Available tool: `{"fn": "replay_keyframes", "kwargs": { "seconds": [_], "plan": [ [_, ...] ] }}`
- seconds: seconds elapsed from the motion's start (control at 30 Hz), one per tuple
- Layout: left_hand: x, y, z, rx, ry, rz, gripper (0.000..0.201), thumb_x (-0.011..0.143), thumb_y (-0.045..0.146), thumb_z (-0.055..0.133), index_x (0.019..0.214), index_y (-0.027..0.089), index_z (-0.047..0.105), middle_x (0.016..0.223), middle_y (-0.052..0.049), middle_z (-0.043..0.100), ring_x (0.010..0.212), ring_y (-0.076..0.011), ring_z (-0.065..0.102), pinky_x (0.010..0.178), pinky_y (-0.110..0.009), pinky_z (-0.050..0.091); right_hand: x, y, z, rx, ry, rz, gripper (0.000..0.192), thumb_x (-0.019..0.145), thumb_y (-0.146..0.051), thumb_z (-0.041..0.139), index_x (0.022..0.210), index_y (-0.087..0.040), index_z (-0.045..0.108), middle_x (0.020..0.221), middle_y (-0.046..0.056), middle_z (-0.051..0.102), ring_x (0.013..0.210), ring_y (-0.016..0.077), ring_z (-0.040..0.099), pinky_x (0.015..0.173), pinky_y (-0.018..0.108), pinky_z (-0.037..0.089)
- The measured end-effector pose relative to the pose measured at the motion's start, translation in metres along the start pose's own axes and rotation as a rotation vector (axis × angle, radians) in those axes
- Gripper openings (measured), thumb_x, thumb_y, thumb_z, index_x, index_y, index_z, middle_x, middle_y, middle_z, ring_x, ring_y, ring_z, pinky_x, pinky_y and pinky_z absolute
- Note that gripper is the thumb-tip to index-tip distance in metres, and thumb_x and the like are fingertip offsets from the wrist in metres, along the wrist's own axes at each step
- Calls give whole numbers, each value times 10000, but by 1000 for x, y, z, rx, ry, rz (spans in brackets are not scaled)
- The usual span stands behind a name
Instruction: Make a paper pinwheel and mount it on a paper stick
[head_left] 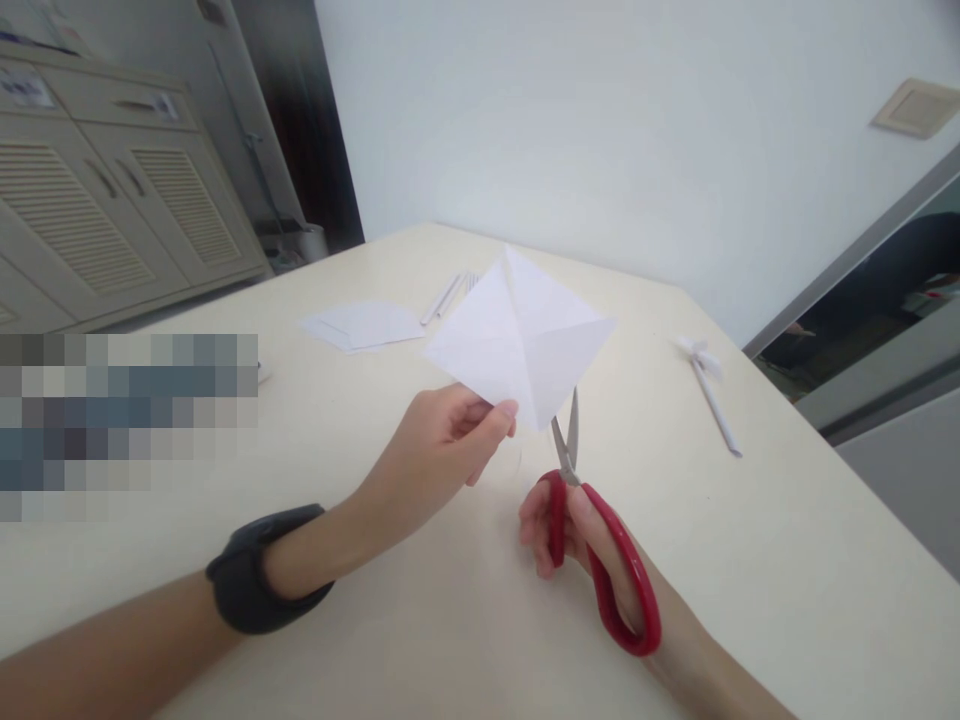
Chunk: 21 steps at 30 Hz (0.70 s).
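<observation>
Left hand [450,440] is raised above the surface, forearm entering from the lower left, a black band on the wrist, thumb and fingers pinched together. Right hand [581,535] sits lower, forearm entering from the lower right, fingers curled closed through red handles.

Cream table [750,560] carries 1 flat white paper sheet [365,325] at its far left. Just beside it lie thin white paper strips [444,298], possibly 2; count unclear. 1 rolled paper stick [712,395] lies well apart, far right. Louvred cabinet [112,215] stands behind.
</observation>
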<state>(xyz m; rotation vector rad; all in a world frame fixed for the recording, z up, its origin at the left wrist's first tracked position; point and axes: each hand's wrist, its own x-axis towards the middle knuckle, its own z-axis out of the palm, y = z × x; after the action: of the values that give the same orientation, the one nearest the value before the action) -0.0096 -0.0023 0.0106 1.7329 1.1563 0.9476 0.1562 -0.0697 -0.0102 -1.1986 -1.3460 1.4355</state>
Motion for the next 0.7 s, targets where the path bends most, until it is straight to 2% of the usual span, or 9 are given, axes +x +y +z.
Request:
{"fn": "replay_keyframes", "kwargs": {
  "seconds": [0.13,0.23,0.47,0.6,0.7],
  "plan": [
    [0,0,0,-8,17,-15,270,851,367,470,646,195,505,410,57,425,425,-114,408,491,-239,367,-3,-3,0,-14,-32,12,523,813,-666,371,762,-183,563,703,38,559,593,149,482,636,313,390],
    [0,-1,-1,-28,7,-16,318,851,360,458,577,199,466,407,41,421,429,-122,398,476,-248,343,-5,-4,1,-18,-54,27,536,803,-678,377,754,-181,571,683,37,559,587,151,489,613,305,392],
    [3,-2,-2,-99,56,-15,412,880,333,401,490,201,394,403,18,404,421,-123,375,457,-249,319,-7,-4,3,-14,-50,27,600,828,-692,261,796,-188,585,688,42,569,607,162,514,642,317,408],
    [2,1,0,-54,-5,-13,430,888,327,388,480,194,383,400,27,398,422,-111,372,475,-243,330,-10,-7,3,-29,-85,17,574,804,-704,318,785,-188,568,730,44,569,612,153,501,633,307,402],
    [-1,5,4,9,-93,-12,452,884,323,398,453,190,370,389,40,385,417,-98,361,494,-239,338,-11,-8,3,-33,-108,20,556,808,-694,329,793,-189,561,757,45,566,617,148,493,620,299,396]
  ]
}}
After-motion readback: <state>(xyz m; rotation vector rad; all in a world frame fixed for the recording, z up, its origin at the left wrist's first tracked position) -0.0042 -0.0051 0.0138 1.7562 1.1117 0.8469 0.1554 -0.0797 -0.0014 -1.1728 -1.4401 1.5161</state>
